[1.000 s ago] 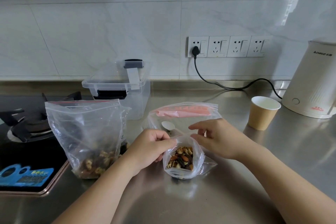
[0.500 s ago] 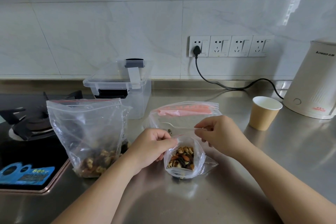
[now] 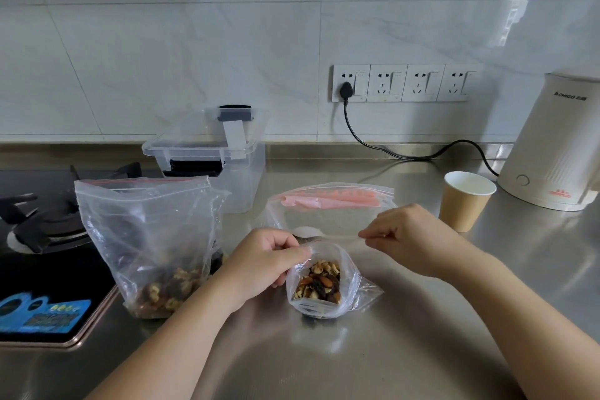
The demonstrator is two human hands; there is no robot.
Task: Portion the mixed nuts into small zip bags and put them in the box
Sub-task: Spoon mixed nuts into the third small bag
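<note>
A small zip bag (image 3: 349, 294) stands open on the steel counter, about half full of mixed nuts (image 3: 319, 281). My left hand (image 3: 263, 261) pinches its left rim. My right hand (image 3: 406, 237) is just right of and behind the bag and pinches the thin handle of a white plastic spoon (image 3: 305, 232). The spoon's bowl sits low over a flat pack of empty zip bags (image 3: 328, 208). A large zip bag (image 3: 146, 230) with nuts in its bottom stands to the left. The clear plastic box (image 3: 246, 185) stands behind, its lid resting askew on top.
A gas stove (image 3: 48, 227) fills the left edge of the counter. A paper cup (image 3: 467, 201) and a white electric kettle (image 3: 552, 146) stand at the right, with the kettle's black cord (image 3: 406, 156) running along the back wall to the sockets.
My right hand has left the small bag's rim and taken hold of the spoon's handle. My left hand keeps its pinch on the rim.
</note>
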